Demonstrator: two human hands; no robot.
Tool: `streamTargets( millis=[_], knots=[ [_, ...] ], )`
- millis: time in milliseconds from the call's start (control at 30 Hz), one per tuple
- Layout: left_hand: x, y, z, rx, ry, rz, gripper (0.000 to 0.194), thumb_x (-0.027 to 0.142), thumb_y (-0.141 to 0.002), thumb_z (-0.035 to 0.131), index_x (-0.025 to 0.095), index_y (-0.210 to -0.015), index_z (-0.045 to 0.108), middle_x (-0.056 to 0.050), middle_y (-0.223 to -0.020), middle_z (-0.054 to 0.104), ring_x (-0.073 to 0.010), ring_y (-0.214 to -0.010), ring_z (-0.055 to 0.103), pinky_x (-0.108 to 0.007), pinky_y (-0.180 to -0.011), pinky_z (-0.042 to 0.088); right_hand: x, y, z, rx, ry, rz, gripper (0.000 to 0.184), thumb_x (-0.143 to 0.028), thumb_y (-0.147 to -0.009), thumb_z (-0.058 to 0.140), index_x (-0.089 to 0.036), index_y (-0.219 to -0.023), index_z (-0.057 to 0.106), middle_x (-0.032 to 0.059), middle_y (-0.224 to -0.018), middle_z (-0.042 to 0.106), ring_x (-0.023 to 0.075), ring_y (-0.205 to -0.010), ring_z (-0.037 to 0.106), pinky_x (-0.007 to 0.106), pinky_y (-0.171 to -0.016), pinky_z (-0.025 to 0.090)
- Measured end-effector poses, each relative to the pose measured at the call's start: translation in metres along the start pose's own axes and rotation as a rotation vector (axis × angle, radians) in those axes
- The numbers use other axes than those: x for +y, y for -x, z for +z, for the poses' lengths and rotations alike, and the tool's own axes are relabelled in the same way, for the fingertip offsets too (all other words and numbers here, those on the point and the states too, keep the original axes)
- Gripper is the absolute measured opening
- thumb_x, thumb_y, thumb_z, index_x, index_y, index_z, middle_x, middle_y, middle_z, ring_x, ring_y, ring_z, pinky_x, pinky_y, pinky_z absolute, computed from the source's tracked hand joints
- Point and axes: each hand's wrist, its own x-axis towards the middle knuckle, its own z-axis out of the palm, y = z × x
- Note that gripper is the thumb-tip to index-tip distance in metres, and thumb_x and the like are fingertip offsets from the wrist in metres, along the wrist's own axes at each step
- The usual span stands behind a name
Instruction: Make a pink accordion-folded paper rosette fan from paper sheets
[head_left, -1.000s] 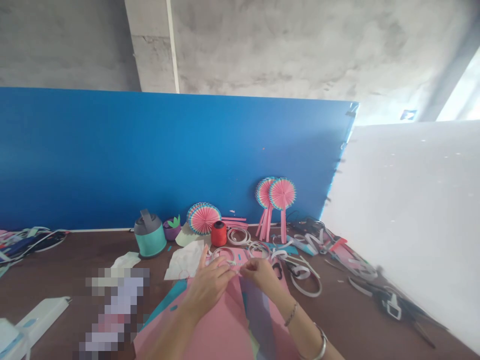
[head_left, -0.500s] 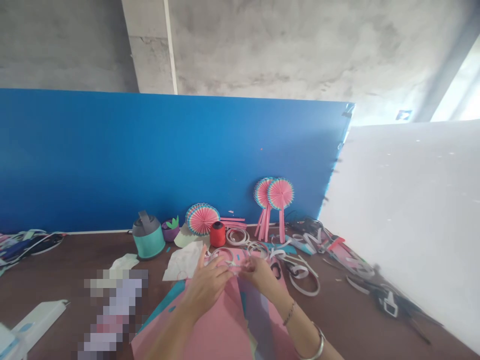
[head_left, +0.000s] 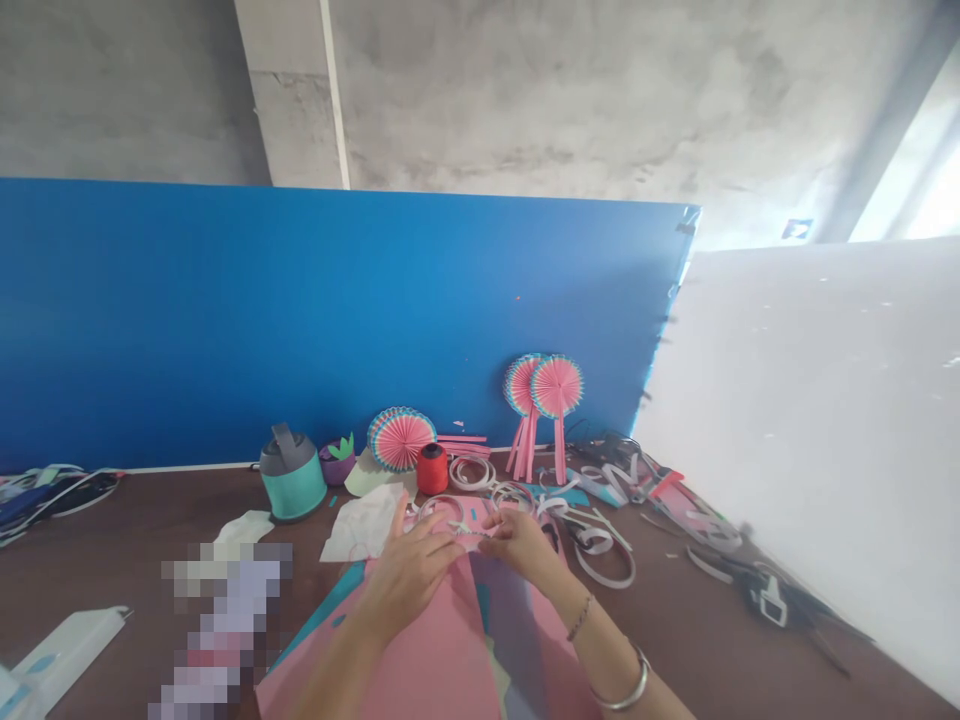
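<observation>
My left hand (head_left: 411, 572) rests palm down over the pink paper sheets (head_left: 427, 650), its fingers stretched out and its thumb or index finger apart from the rest. Across from it, my right hand (head_left: 519, 543) has its thumb and fingertips pinched together. A thin pale twisted strip (head_left: 472, 531) runs between the two hands, close to the right fingertips; its exact kind is too small to tell. Just beyond the hands lie white paper strip coils (head_left: 514, 497) and a crumpled white sheet (head_left: 364, 522). A red thread spool (head_left: 432, 470) stands behind them.
Pink and blue pleated paper rosettes (head_left: 557, 387) lean against the blue partition (head_left: 225, 330); another rosette (head_left: 402, 440) is left of them. A teal and grey container (head_left: 292, 478) and small purple pot (head_left: 337, 463) stand at back left. White strips (head_left: 607, 560) clutter the right.
The view has shifted slightly. My right fingertips have moved a little and show more clearly in a pinch. My left hand has stayed nearly in place.
</observation>
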Motion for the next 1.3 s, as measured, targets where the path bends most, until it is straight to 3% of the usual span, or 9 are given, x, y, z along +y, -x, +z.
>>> streamTargets(
  millis=[200, 400, 500, 667, 833, 1167, 1300],
  knots=[
    [-0.003, -0.002, -0.012, 0.08, 0.019, -0.028, 0.028, 0.011, -0.089, 0.043, 0.028, -0.098, 0.064, 0.004, -0.09, 0.073, -0.0187, -0.116, 0.055, -0.054, -0.113, -0.01, -0.007, 0.0, -0.01, 0.045, -0.008, -0.003, 0.003, -0.017, -0.054, 0.058, -0.017, -0.057, 0.06, -0.0021, -0.049, 0.056, 0.0147, -0.052, 0.052, 0.024, -0.051, 0.033],
    [-0.007, -0.002, -0.013, 0.153, -0.006, -0.047, 0.025, 0.015, -0.09, 0.045, 0.029, -0.098, 0.065, 0.004, -0.088, 0.073, -0.0195, -0.114, 0.057, -0.054, -0.113, -0.008, -0.024, 0.009, -0.01, -0.018, -0.12, -0.016, 0.024, -0.029, -0.066, 0.053, -0.017, -0.083, 0.064, 0.0029, -0.072, 0.069, 0.0162, -0.065, 0.059, 0.026, -0.059, 0.041],
    [-0.006, 0.0, -0.006, 0.158, -0.037, -0.05, 0.025, 0.016, -0.09, 0.046, 0.029, -0.1, 0.064, 0.004, -0.09, 0.073, -0.0193, -0.114, 0.057, -0.053, -0.114, -0.007, -0.031, 0.016, -0.002, -0.057, -0.23, -0.019, 0.027, -0.036, -0.069, 0.059, -0.017, -0.089, 0.06, 0.0022, -0.07, 0.068, 0.0163, -0.066, 0.059, 0.026, -0.06, 0.042],
    [-0.001, 0.001, -0.001, 0.125, -0.092, -0.039, 0.025, 0.018, -0.09, 0.047, 0.029, -0.103, 0.065, 0.002, -0.092, 0.073, -0.0195, -0.116, 0.056, -0.056, -0.114, -0.005, -0.029, 0.018, 0.014, 0.058, -0.351, -0.066, 0.043, -0.048, -0.056, 0.077, -0.021, -0.079, 0.051, -0.0055, -0.057, 0.056, 0.0149, -0.058, 0.056, 0.026, -0.057, 0.043],
    [0.005, -0.001, -0.009, 0.11, -0.023, -0.071, 0.027, 0.016, -0.09, 0.046, 0.03, -0.104, 0.065, 0.003, -0.096, 0.073, -0.0186, -0.115, 0.057, -0.055, -0.114, -0.006, -0.028, 0.013, 0.012, 0.033, -0.293, -0.094, 0.045, -0.057, -0.057, 0.074, -0.02, -0.062, 0.05, 0.0, -0.056, 0.06, 0.016, -0.056, 0.057, 0.027, -0.056, 0.043],
    [0.006, -0.005, -0.015, 0.237, -0.009, -0.094, 0.023, 0.017, -0.091, 0.047, 0.029, -0.097, 0.067, 0.004, -0.091, 0.075, -0.0182, -0.105, 0.063, -0.053, -0.114, -0.001, -0.031, 0.015, 0.0, -0.076, -0.364, -0.178, 0.029, -0.046, -0.072, 0.065, -0.017, -0.069, 0.058, 0.0039, -0.063, 0.068, 0.0142, -0.058, 0.055, 0.026, -0.058, 0.036],
    [0.006, -0.004, -0.014, 0.261, 0.005, -0.149, 0.026, 0.018, -0.091, 0.046, 0.027, -0.11, 0.062, 0.001, -0.095, 0.075, -0.0178, -0.106, 0.063, -0.051, -0.115, 0.005, -0.03, 0.015, 0.002, -0.053, -0.367, -0.197, 0.028, -0.045, -0.074, 0.064, -0.018, -0.072, 0.056, 0.0031, -0.065, 0.067, 0.0152, -0.06, 0.057, 0.026, -0.058, 0.036]
  ],
)
